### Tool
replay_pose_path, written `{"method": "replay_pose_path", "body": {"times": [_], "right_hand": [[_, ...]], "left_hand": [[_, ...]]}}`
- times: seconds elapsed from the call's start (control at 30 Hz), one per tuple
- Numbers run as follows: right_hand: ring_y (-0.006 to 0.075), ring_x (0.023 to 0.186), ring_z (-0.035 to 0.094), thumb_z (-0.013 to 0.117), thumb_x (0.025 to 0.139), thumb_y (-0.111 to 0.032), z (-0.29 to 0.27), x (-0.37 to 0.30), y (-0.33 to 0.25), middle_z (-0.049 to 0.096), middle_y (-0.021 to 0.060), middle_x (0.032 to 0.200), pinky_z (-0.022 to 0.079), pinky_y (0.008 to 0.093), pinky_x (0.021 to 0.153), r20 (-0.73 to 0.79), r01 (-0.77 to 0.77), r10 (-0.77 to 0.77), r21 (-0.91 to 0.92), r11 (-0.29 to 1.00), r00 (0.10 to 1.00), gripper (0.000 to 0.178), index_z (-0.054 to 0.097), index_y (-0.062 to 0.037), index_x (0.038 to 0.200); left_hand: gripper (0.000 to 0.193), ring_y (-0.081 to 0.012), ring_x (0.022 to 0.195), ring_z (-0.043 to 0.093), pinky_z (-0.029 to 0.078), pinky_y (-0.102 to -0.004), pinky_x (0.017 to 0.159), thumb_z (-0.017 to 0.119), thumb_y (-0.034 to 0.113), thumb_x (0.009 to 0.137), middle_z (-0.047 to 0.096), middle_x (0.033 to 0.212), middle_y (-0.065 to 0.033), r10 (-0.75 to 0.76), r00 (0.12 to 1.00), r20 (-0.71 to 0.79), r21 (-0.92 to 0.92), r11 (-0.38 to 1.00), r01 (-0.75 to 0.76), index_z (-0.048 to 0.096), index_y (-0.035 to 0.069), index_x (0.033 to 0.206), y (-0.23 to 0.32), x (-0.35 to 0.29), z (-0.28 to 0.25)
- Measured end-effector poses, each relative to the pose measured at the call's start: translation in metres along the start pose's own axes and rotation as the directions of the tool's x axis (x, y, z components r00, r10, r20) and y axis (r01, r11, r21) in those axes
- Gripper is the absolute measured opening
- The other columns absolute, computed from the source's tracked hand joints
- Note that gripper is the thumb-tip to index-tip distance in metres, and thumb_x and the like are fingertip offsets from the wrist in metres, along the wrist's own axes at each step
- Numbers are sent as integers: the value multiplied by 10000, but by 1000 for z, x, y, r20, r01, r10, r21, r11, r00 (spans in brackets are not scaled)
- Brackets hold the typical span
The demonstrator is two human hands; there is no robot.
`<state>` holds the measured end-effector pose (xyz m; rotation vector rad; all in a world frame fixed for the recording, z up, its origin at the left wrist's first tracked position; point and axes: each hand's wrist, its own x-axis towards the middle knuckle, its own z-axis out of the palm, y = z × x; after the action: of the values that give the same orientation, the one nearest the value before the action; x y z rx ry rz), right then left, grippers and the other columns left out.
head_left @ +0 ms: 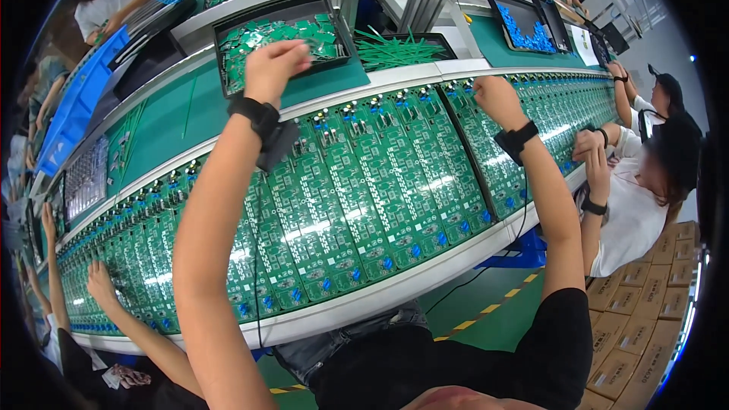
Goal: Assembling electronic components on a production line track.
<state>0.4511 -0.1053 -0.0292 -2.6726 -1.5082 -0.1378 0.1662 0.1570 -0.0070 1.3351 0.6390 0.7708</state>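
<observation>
Left hand (272,72): appearing over the black tray (300,9), fingers bunching narrow; fingertips blurring, so a held part cannot be told.
Right hand (501,102): curling narrow over the far ends of the long circuit boards (357,175); its grip is hiding, so holding or touching cannot be told.
Step, as judged: small boards (319,30) probably being picked for the row.
Picking, advised: taking one piece by its edges, separating it from the pile, keeping fingertips off the contacts.
Placing, advised: lining up squarely, pressing gently, steadying the board without pushing its neighbours or tall parts.
Black cord (257,258): crossing the row beneath the left wrist; needing to trail clear of loose parts.
Small boards, look: green, flat, lying jumbled in the tray, beyond the row.
Long circuit boards, look: green, glossy, pale-marked, lying side by side along the table (425,269); blue parts (387,263) lining the near ends, taller parts crowding the far ends.
</observation>
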Motion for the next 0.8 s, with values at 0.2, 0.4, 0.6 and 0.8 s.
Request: {"method": "replay_pose_path", "body": {"times": [0.2, 0.4, 0.6, 0.8], "right_hand": [[115, 706, 582, 606, 801, -172, -67, -18, -73, 610, 59, 826, 456, 268, 584, -249, 202, -49, 639, 742, 967, 189, 595, -27, 922], [65, 695, 550, 582, 845, -193, -73, -23, -124, 586, 18, 859, 410, 204, 541, -120, 115, -10, 924, 365, 993, 223, 562, -35, 1001], [60, 687, 550, 574, 848, -147, -55, -26, -124, 585, 20, 867, 389, 178, 517, -138, 111, 130, 974, 196, 982, 147, 546, -30, 932], [72, 715, 579, 616, 811, -91, -61, -29, -23, 602, 21, 816, 440, 190, 588, -180, 77, 148, 848, 524, 973, 107, 570, -20, 877]], "left_hand": [[184, -196, 842, 633, 524, -271, 742, 605, 120, 828, 625, 888, -111, -132, 933, 335, -202, 957, 207, 571, -22, 941, 14, -20, 72], [135, -157, 701, 633, 519, -251, 599, 619, 110, 808, 638, 803, -85, -113, 929, 351, -205, 959, 194, 612, -11, 867, 13, -40, 105], [224, -105, 601, 592, 465, -224, 526, 575, 224, 839, 640, 740, -54, -150, 905, 399, 2, 987, 163, 649, 15, 805, 11, -62, 119], [362, -132, 595, 603, 475, -260, 559, 519, 321, 857, 637, 696, -81, 23, 982, 190, 306, 949, -81, 642, -6, 764, 18, -18, 50]]}}
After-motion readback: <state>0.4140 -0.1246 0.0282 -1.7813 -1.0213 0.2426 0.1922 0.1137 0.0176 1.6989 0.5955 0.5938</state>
